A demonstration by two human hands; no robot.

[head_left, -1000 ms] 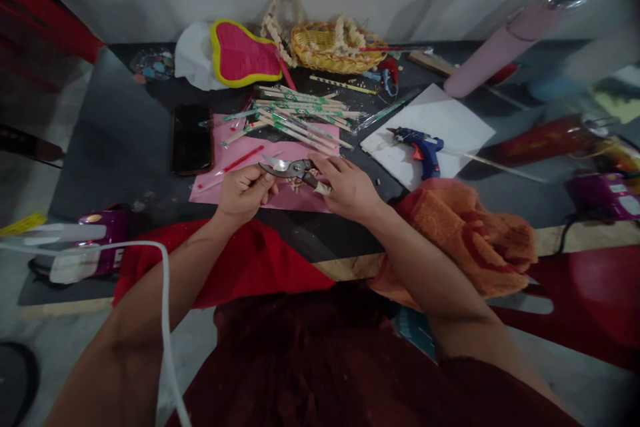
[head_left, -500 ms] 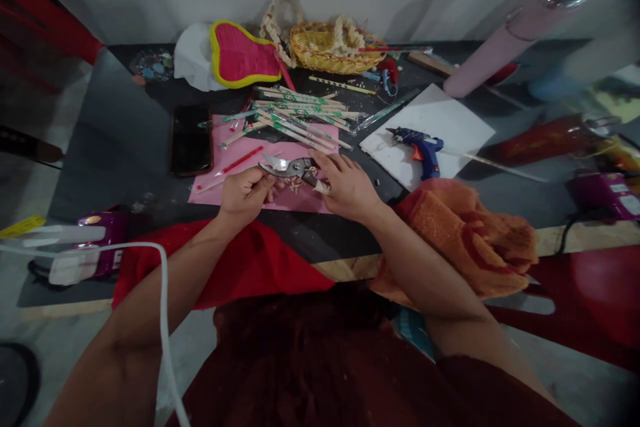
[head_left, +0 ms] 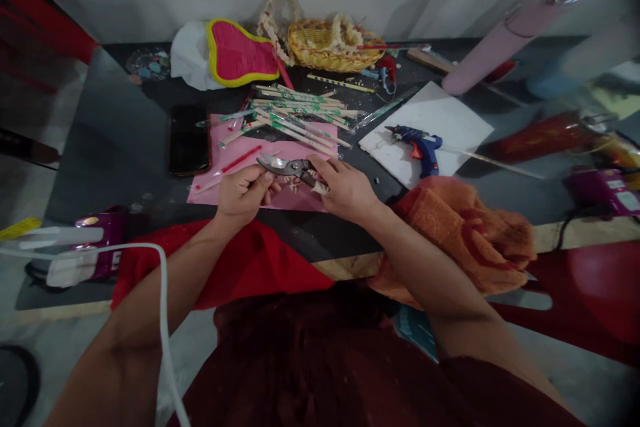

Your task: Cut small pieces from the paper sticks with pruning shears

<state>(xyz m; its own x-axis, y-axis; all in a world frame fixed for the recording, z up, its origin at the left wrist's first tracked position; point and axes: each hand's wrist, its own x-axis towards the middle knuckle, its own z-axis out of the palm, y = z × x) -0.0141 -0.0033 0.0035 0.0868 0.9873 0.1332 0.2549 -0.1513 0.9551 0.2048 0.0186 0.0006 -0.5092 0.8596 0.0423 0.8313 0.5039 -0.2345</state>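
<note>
My right hand (head_left: 350, 190) is closed round the handles of a pair of pruning shears (head_left: 299, 165), whose curved blade points left. Close by the blade tip, my left hand (head_left: 245, 193) is pinched; whatever it holds is too small and hidden to make out. Below the shears, small cut wooden pieces (head_left: 291, 183) lie on a pink sheet (head_left: 305, 201). Behind both hands is a pile of chopsticks in clear and green wrappers (head_left: 300, 113). A red strip of wrapper (head_left: 241, 159) lies left of the blade.
A phone (head_left: 190, 140) lies left of the sheet. To the right, a blue glue gun (head_left: 420, 147) rests on a white board (head_left: 385, 147), with an orange towel (head_left: 455, 233) nearer me. A wicker basket (head_left: 320, 57) and a pink bottle (head_left: 505, 47) stand at the back.
The view has shifted slightly. Both hands keep their places around the shears, and fewer cut pieces show under the blade beside my left fingers.
</note>
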